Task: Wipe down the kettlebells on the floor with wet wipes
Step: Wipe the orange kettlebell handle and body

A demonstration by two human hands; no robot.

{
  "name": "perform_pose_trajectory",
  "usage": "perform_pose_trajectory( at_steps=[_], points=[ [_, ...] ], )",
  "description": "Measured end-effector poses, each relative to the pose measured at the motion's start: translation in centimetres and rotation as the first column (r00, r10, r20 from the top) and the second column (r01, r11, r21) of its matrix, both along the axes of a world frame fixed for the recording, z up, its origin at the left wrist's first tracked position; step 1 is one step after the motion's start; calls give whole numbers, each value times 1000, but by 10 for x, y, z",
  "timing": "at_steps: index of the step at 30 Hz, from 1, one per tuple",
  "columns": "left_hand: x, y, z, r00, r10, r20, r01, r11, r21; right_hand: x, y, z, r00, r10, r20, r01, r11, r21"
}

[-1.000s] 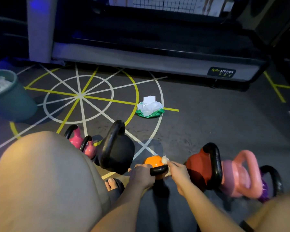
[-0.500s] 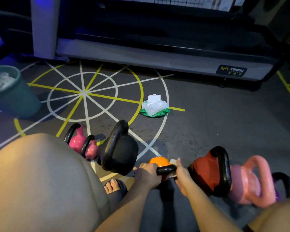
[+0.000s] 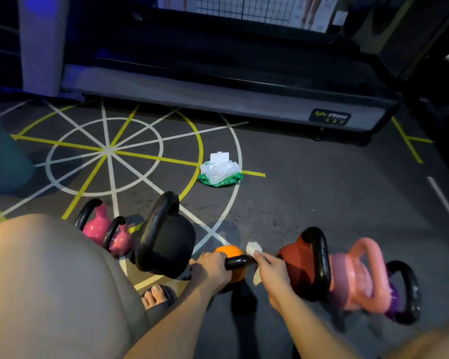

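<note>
Change against half a second ago: wipe (image 3: 253,248) showing more, bunched above the right end of the handle (image 3: 237,261), with a second flap hanging under the right hand (image 3: 272,270); before, only a small white corner there. Left hand (image 3: 210,268) in the same grip on the handle as before. Bin (image 3: 0,161) further toward the left edge of the frame. Other floor items in the same order.

Hidden or unclear: bin cut off by the left edge, contents reduced to a pale sliver. Lower half of the orange kettlebell (image 3: 228,251) masked by both hands and lost in shadow. Purple kettlebell (image 3: 414,288) at lower right mostly behind the big pink kettlebell (image 3: 353,281), only its black handle plain. Knee (image 3: 49,281) filling the lower left, covering part of the two small pink kettlebells (image 3: 96,224). Print on the pack of wipes (image 3: 219,171) unreadable.

Hands: left hand closed, fingers curled round the left end of the black handle. Right hand closed on the wipe, thumb and fingers pinching it against the handle's right end. Orange kettlebell on the floor at lower centre, between the black kettlebell (image 3: 166,239) and the red kettlebell (image 3: 296,257), near both.
</note>
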State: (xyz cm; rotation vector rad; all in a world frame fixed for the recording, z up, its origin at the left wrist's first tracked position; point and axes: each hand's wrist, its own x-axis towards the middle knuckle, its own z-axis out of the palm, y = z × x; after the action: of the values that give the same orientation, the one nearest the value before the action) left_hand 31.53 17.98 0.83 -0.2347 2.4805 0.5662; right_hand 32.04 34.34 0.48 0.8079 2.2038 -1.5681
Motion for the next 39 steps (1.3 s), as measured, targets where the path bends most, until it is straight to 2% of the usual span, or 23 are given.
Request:
perform_pose_trajectory(
  at_steps=[6, 10, 12, 14, 18, 22, 25, 28, 31, 36, 39],
  points=[
    [6, 0, 1, 1000, 22, -19, -22, 999, 27, -2, -6, -5, 988, -157, 9, 157, 982, -108],
    [8, 6, 2, 999, -28, -45, 24, 997, -68, -13, -7, -13, 960, -205, 191, 244, 947, -210],
    [6, 9, -1, 999, -38, -36, 35, 995, -95, -17, -10, -19, 948, -216, 233, 267, 939, -218],
    [1, 13, 0, 999, -50, -16, 48, 993, -109, -18, -12, -20, 942, -254, 218, 295, 937, -184],
    [-12, 23, 10, 998, -58, -16, 55, 990, -133, -15, -6, -7, 959, -269, 91, 277, 956, -96],
    [-26, 42, 15, 993, -116, -31, 109, 981, -160, -8, -4, 6, 979, -201, -21, 200, 979, -45],
    [-32, 51, 12, 983, -167, -71, 152, 970, -188, -7, 2, 10, 991, -127, -32, 127, 992, -9],
    [-30, 42, 7, 970, -164, -182, 142, 982, -124, -6, 8, 5, 997, -79, -15, 80, 992, 93],
    [-17, 32, -1, 955, -88, -285, 94, 996, 6, -6, 12, -6, 998, -58, 5, 56, 988, 142],
    [1, 13, -19, 926, 36, -377, 36, 983, 181, -26, 19, -21, 988, -111, 106, 116, 993, -38],
    [7, -1, -24, 917, 163, -364, -81, 970, 229, -25, 12, -17, 987, -149, 61, 151, 988, -27]
  ],
)
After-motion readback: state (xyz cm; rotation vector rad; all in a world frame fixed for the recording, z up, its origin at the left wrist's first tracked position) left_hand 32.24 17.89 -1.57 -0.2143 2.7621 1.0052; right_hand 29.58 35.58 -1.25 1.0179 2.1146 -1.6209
